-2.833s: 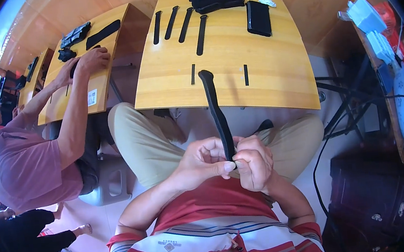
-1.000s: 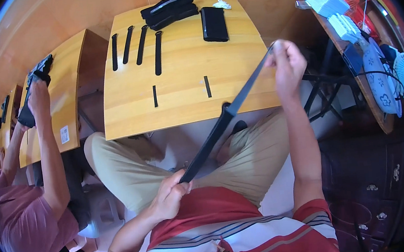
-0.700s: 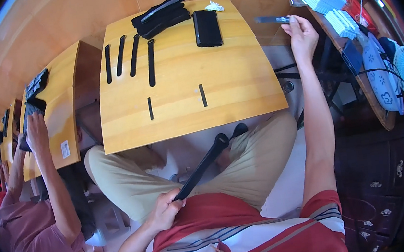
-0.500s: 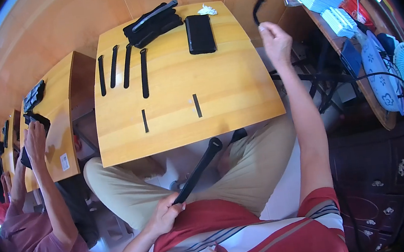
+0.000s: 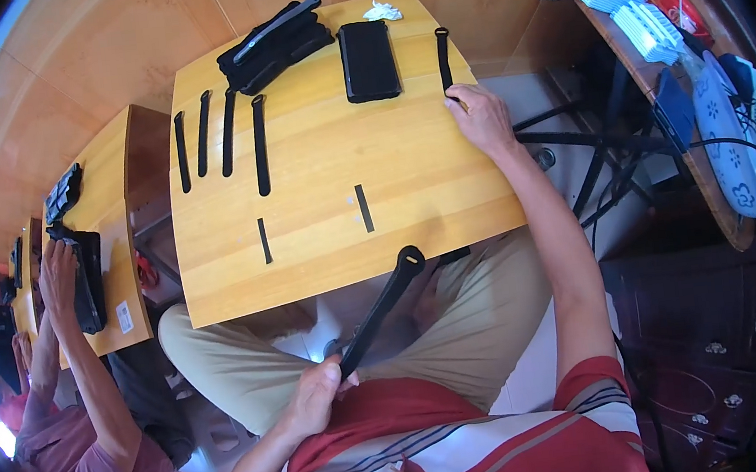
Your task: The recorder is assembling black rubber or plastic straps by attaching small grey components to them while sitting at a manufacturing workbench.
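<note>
While our left hand (image 5: 316,399) clamps its fingers on the lower end of one strap (image 5: 381,311) above our lap (image 5: 463,342), our right hand (image 5: 483,118) pinches another strap (image 5: 444,56) by its near end, at the right edge of the table (image 5: 317,265), well apart from four more straps (image 5: 260,147)

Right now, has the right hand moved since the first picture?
Yes: the right hand has gone forward and right, from short of the table to its right edge.
</note>
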`<state>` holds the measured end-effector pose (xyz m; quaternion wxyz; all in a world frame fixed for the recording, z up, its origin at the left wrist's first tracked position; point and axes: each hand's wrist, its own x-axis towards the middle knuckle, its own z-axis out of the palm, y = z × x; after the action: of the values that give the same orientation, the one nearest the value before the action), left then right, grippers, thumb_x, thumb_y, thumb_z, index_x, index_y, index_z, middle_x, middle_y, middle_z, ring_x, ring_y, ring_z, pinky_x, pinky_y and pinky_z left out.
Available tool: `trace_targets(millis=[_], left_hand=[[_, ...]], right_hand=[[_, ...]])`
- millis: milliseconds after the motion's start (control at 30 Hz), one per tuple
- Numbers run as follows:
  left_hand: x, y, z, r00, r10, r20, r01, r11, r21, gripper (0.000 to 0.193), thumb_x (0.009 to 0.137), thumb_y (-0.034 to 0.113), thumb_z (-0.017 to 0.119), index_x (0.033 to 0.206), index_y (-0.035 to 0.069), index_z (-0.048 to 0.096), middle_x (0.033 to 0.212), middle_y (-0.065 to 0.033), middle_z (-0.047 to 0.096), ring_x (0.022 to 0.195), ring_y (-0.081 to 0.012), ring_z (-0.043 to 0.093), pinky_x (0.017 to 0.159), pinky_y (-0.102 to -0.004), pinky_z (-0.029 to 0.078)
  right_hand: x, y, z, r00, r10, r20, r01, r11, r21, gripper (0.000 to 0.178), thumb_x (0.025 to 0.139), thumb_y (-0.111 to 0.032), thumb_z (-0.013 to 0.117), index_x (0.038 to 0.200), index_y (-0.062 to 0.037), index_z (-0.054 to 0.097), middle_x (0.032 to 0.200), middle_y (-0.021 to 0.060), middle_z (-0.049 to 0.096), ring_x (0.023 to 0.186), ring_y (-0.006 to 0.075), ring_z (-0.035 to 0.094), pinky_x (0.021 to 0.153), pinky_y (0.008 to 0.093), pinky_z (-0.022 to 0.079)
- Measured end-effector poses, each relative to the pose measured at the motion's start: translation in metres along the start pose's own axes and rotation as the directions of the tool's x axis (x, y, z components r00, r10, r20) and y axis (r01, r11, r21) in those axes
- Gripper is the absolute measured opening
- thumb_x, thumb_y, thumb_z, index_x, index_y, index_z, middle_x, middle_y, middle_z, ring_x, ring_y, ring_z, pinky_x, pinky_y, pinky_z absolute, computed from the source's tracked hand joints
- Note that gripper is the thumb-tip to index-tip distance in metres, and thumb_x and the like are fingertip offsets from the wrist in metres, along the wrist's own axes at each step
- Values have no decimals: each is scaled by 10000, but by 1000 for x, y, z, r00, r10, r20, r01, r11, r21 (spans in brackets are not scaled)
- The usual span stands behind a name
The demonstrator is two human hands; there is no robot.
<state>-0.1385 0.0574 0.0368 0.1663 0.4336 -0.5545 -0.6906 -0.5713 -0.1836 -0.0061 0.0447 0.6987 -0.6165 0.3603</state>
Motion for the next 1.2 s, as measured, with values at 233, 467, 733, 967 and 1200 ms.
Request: trace_targets(millis=[233, 467, 733, 967, 1200], left_hand=[[20, 9, 11, 988, 145, 44, -131, 963, -235, 543, 1064, 468, 303, 1063, 12, 598, 772, -23, 507, 690, -121, 482, 647, -277, 426], [35, 22, 11, 983, 171, 72, -129, 908, -399, 417, 1043, 344, 472, 1224, -16, 579, 923, -78, 620, 787, -118, 574, 716, -263, 494], [52, 38, 10, 962, 274, -23, -257, 866, -429, 267, 973, 179, 623, 1166, -5, 628, 1040, -96, 684, 866, -141, 644, 788, -291, 546], [40, 43, 5, 968, 250, -30, -252, 955, -158, 319, 931, 128, 680, 1224, 9, 636, 955, -25, 695, 867, -67, 607, 773, -246, 511], [34, 44, 0, 969, 246, 3, -243, 956, -163, 301, 918, 60, 676, 1208, -16, 646, 1143, -82, 685, 1010, -96, 604, 877, -270, 506]], right_hand=[[-12, 2, -7, 998, 5, 63, -2, 999, -51, 269, 827, -202, 711, 1037, -39, 671, 1175, 130, 657, 1090, 315, 620, 937, 376, 492], [-45, -72, -45, 994, -64, -88, 80, 979, 185, 330, 799, -206, 757, 1044, -7, 662, 1157, 165, 654, 1091, 333, 628, 938, 388, 502], [-136, -225, -83, 925, -378, 39, 250, 682, 688, 434, 649, -163, 892, 984, -5, 665, 1053, 144, 656, 852, 248, 693, 682, 319, 573], [-146, -235, -73, 953, -297, 65, 137, 610, 780, 347, 655, -30, 851, 938, 4, 653, 1043, 122, 630, 800, 226, 677, 642, 317, 570], [-146, -234, -70, 894, -266, 361, -216, 451, 866, 268, 703, 8, 834, 930, 18, 692, 1117, 149, 613, 964, 223, 658, 856, 330, 538]])
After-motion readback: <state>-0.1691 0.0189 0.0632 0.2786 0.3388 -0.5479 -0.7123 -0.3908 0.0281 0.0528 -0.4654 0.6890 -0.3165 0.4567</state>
